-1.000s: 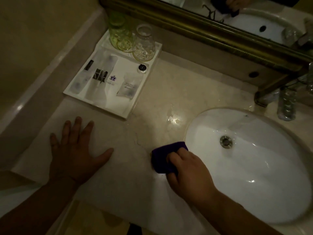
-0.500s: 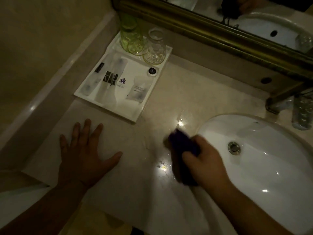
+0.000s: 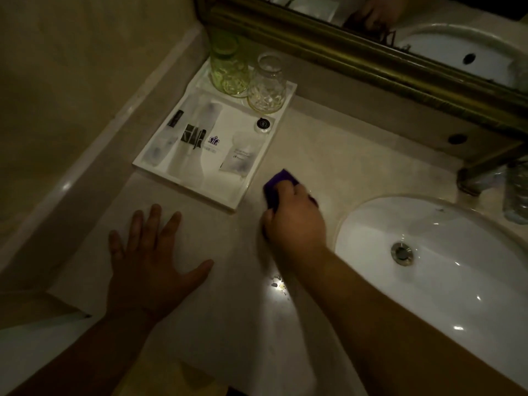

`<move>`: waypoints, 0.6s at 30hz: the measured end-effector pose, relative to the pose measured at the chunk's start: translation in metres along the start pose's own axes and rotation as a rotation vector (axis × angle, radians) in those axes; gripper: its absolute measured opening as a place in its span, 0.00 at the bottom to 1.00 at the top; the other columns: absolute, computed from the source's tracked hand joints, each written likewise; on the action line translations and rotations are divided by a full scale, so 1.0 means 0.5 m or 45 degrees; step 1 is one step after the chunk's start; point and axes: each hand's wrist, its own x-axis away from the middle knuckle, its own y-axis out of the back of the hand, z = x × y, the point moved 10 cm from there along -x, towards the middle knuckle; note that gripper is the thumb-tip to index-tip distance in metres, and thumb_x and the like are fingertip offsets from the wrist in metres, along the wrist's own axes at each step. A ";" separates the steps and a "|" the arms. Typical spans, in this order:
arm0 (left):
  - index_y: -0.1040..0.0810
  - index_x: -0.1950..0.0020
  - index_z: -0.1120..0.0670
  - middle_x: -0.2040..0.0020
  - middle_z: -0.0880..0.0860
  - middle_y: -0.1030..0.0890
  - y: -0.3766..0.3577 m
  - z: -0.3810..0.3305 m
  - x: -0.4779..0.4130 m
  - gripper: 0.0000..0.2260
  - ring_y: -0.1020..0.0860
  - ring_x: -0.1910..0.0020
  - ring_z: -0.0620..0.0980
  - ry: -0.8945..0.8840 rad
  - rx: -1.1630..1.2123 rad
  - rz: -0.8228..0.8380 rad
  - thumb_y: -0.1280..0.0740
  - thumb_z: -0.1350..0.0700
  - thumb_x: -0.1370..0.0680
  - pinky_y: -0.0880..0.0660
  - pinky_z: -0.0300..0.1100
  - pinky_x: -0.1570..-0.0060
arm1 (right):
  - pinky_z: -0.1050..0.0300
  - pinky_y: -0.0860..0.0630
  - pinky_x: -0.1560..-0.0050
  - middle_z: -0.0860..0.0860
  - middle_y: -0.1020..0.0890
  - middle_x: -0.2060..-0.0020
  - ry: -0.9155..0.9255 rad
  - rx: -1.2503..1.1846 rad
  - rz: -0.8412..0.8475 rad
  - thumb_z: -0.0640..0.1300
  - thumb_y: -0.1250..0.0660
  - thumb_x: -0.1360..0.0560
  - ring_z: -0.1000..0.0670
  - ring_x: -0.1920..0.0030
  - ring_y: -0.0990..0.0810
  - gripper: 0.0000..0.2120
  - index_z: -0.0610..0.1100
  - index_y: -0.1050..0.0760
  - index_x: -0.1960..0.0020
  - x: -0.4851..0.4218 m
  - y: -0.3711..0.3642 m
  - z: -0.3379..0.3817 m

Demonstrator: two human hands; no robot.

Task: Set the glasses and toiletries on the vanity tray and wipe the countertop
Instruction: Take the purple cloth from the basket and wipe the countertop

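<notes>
The right hand [image 3: 294, 221], its grip pinching a purple cloth [image 3: 278, 184] on the counter [image 3: 328, 150] just beside the vanity tray [image 3: 228, 202], works while the left hand [image 3: 151, 267] lies spread flat below that tray.

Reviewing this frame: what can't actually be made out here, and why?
- Purple cloth: head view, mostly covered by the right hand gripping it.
- Toiletry packets on the tray: print blurred and too dim to read.
- Faucet: only part shows under the mirror frame, cut by the right edge.
- Bottle: cut off by the right edge.
- Countertop under the flat left hand: hidden.
</notes>
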 end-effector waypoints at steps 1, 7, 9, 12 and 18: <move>0.42 0.19 0.45 0.17 0.54 0.46 0.000 0.000 -0.001 0.49 0.51 0.18 0.57 0.002 -0.003 0.002 0.47 0.19 0.33 0.53 0.69 0.26 | 0.54 0.30 0.61 0.44 0.22 0.43 0.058 -0.027 0.045 0.50 0.34 0.25 0.40 0.54 0.19 0.18 0.48 0.28 0.37 0.017 -0.015 0.028; 0.42 0.19 0.46 0.17 0.54 0.46 -0.006 0.002 -0.002 0.48 0.50 0.19 0.58 0.001 -0.025 0.005 0.45 0.20 0.33 0.52 0.69 0.26 | 0.55 0.22 0.53 0.51 0.20 0.45 0.120 -0.303 0.514 0.48 0.31 0.24 0.48 0.50 0.19 0.17 0.51 0.25 0.36 0.075 -0.070 0.087; 0.42 0.19 0.45 0.17 0.54 0.47 -0.008 0.004 0.000 0.48 0.50 0.19 0.58 -0.009 -0.019 -0.003 0.46 0.20 0.32 0.52 0.69 0.26 | 0.56 0.19 0.54 0.56 0.18 0.52 -0.065 -0.713 0.673 0.44 0.30 0.26 0.52 0.53 0.18 0.14 0.54 0.22 0.41 0.086 -0.052 0.057; 0.42 0.19 0.45 0.17 0.53 0.46 -0.007 0.007 0.000 0.48 0.50 0.19 0.58 -0.005 -0.003 -0.021 0.46 0.20 0.33 0.52 0.69 0.26 | 0.48 0.16 0.55 0.48 0.14 0.58 -0.293 -1.174 0.460 0.39 0.30 0.28 0.45 0.58 0.14 0.10 0.51 0.19 0.49 0.073 0.024 -0.016; 0.39 0.20 0.46 0.17 0.54 0.45 -0.002 0.001 0.003 0.48 0.49 0.19 0.58 -0.016 0.000 -0.042 0.43 0.21 0.33 0.51 0.69 0.26 | 0.44 0.21 0.44 0.45 0.22 0.42 -0.201 -0.236 -0.105 0.49 0.33 0.25 0.43 0.42 0.23 0.23 0.49 0.27 0.30 0.024 0.146 -0.132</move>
